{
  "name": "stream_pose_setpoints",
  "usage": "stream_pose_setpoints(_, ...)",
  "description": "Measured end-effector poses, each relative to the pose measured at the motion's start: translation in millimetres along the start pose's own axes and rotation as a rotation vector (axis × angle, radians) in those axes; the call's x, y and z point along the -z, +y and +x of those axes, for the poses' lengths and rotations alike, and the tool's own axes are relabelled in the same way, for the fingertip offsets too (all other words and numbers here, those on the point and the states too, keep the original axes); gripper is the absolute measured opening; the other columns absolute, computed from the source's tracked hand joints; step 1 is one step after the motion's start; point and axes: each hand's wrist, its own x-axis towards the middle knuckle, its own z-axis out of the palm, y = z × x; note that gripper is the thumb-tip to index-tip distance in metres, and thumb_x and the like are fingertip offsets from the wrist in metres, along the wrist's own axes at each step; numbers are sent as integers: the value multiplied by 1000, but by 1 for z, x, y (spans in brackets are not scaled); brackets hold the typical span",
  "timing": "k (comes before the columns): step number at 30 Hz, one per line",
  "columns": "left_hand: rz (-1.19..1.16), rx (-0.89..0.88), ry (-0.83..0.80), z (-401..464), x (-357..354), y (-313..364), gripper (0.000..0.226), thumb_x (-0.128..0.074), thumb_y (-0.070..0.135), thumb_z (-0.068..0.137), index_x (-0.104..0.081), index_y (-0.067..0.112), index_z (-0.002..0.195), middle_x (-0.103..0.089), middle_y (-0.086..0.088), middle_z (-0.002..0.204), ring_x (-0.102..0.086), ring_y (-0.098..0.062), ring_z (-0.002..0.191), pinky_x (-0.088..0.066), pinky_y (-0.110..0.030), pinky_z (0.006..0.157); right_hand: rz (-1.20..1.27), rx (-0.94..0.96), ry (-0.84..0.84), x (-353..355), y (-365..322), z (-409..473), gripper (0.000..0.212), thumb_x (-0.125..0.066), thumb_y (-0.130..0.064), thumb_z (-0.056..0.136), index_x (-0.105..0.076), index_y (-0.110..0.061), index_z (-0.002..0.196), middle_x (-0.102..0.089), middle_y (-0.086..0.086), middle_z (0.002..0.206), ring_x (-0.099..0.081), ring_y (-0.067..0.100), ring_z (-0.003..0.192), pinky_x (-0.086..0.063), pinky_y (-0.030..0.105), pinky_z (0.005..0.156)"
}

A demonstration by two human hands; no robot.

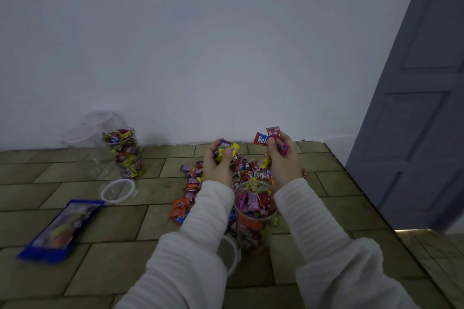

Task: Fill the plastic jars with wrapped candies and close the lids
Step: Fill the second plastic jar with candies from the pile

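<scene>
A clear plastic jar stands open on the floor between my forearms, filled with wrapped candies nearly to its rim. My left hand is shut on a bunch of yellow and purple candies above the loose pile of candies. My right hand is shut on several red and pink candies, held a little higher. A white lid lies by the jar's base, partly hidden by my left sleeve. At the far left a second jar stands open and full of candies.
A loose lid ring lies on the tiled floor near the second jar. Two empty clear jars stand against the white wall. A blue candy bag lies at the left. A grey door stands at the right.
</scene>
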Motion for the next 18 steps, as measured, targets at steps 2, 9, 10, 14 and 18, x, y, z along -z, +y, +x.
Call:
stream_pose_setpoints(2, -11, -18, 7, -11, 3, -2, 27, -52, -2, 92, -58, 23, 101, -62, -7, 98, -63, -15, 76, -55, -37, 73, 2, -3, 37, 0, 0, -6, 15, -55, -26, 95, -59, -41, 95, -61, -3, 88, -57, 15, 84, -50, 42, 86)
stream_pose_setpoints(9, -19, -72, -45, -37, 8, -2, 26, -52, -3, 91, -61, 21, 100, -63, -6, 100, -63, -23, 82, -57, -37, 70, -12, -39, 57, -1, 3, -17, 19, -56, -28, 94, -61, -46, 91, -69, -3, 92, -64, 26, 84, -53, 54, 84)
stream_pose_setpoints(10, -39, -73, -48, -39, 8, -1, 25, -52, -4, 91, -61, 18, 100, -65, -4, 95, -64, -22, 78, -57, -35, 65, -11, -46, 54, -1, 3, -17, 18, -56, -28, 94, -61, -45, 91, -69, -2, 93, -65, 27, 84, -53, 54, 85)
stream_pose_setpoints(14, -52, -37, -36, -48, 7, 1, 26, -56, -5, 88, -62, 19, 96, -65, -4, 88, -63, -22, 75, -55, -32, 58, -22, -71, 35, 0, 0, -19, 16, -54, -27, 96, -58, -42, 93, -68, -3, 94, -66, 27, 87, -53, 51, 87)
stream_pose_setpoints(18, 14, -108, -36, -54, 6, 0, 24, -58, -4, 87, -62, 18, 96, -65, -1, 84, -61, -18, 74, -54, -36, 65, -50, -58, 15, 1, 1, -20, 17, -55, -28, 95, -58, -44, 93, -68, -1, 98, -66, 30, 95, -53, 51, 88)
